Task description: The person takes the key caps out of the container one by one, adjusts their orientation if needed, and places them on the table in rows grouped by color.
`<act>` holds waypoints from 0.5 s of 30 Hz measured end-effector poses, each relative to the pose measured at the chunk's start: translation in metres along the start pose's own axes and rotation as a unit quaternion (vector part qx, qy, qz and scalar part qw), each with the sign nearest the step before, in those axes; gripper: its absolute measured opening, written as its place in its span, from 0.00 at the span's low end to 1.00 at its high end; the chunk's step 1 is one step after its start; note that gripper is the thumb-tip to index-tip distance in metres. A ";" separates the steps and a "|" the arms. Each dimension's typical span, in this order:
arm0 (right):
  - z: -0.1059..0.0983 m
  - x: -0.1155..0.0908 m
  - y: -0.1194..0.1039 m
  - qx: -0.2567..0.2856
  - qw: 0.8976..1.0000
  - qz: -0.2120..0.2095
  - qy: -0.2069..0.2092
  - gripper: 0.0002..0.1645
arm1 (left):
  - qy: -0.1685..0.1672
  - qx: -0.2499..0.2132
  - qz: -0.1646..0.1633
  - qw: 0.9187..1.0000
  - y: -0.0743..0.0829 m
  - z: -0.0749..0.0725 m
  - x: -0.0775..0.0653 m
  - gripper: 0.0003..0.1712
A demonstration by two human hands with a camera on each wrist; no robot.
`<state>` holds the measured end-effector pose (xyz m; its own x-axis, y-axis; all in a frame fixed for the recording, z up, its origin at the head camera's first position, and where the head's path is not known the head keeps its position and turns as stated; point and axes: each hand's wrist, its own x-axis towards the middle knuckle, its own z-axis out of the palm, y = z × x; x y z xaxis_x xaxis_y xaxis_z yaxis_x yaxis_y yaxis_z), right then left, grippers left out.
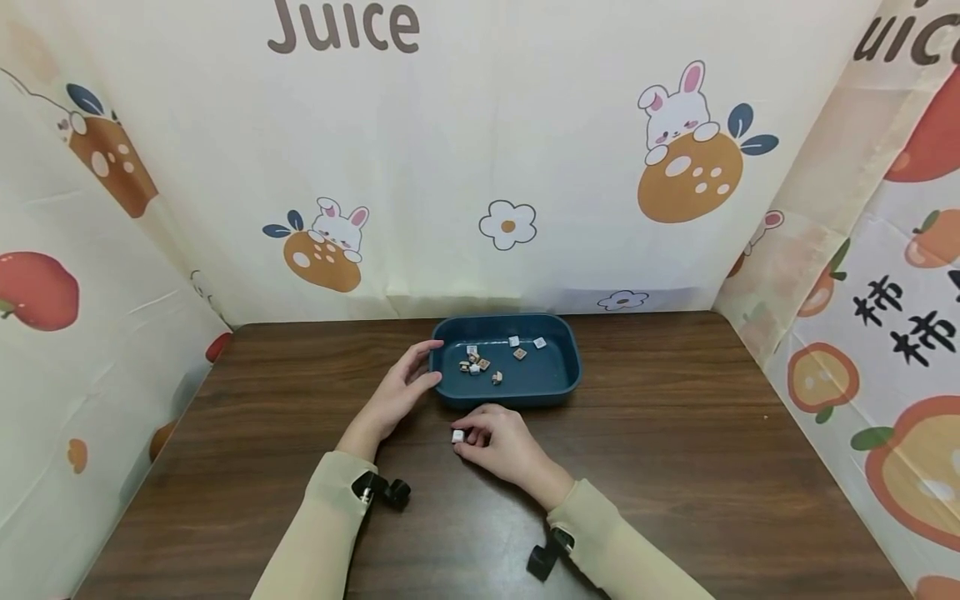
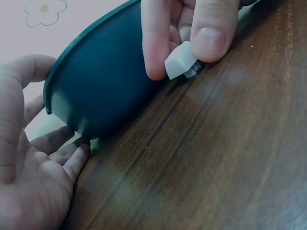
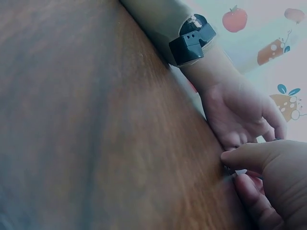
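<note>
The keycap (image 1: 457, 436), white on top with a darker, stepped underside, sits between the thumb and forefinger of the right hand (image 1: 501, 443). That hand is narrow, pinching the keycap by its sides; in the left wrist view it is tilted, just over or on the table (image 1: 675, 467), and I cannot tell whether it touches. It is compact, with no clear long axis.

From the keycap, the tray (image 1: 542, 372) lies straight ahead, on the far side, just beyond the fingertips. The keycap is below the rim's near edge, toward the tray's left end, and outside it. The tray's long axis runs left to right, so its long near wall faces the right hand, the nearer of the two to the keycap.

The left hand (image 1: 397, 392) is at the tray's left end, thumb and fingers spread against the outer wall, holding no keycap.

Inside the tray, small white pieces (image 1: 513, 341) and brown pieces (image 1: 520, 354) lie scattered, several bunched on the left, nearer the left hand.

Farther out, each sleeve (image 1: 318, 517) ends at a black wrist camera (image 1: 396, 494), and a printed curtain (image 1: 450, 125) stands behind the table.
</note>
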<state>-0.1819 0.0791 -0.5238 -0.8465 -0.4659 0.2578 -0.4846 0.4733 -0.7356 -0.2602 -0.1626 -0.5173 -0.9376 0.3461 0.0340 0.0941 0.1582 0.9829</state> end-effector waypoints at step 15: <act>0.004 0.002 -0.004 -0.016 1.000 0.025 -0.005 0.13 | -0.003 -0.003 -0.002 1.000 0.000 0.000 0.000 0.30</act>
<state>-0.1809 0.0732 -0.5230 -0.8677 -0.4481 0.2154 -0.4490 0.5202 -0.7265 -0.2597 -0.1625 -0.5172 -0.9359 0.3511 0.0298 0.0891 0.1538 0.9841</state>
